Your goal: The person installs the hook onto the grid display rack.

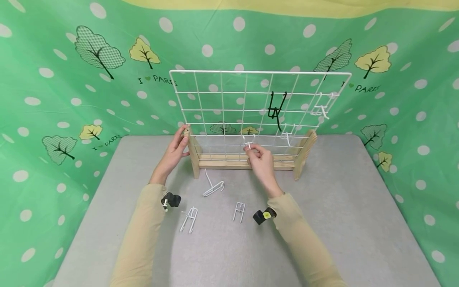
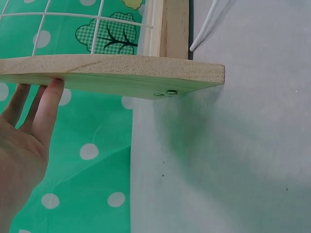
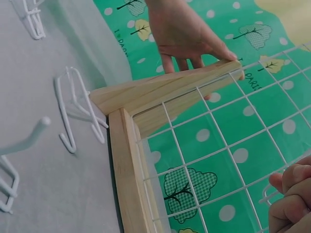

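Head view, right hand (image 1: 261, 161) pinching white hook (image 1: 249, 143) at wire grid (image 1: 222, 92), left hand (image 1: 171, 154) touching left wooden upright (image 1: 194, 153), fingers nearly straight, loose hooks (image 1: 213, 189) near.

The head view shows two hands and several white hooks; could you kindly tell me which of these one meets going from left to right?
Left hand → loose left hook → loose middle hook → loose right hook → right hand pinching a small white hook → lower hung hook → upper hung hook.
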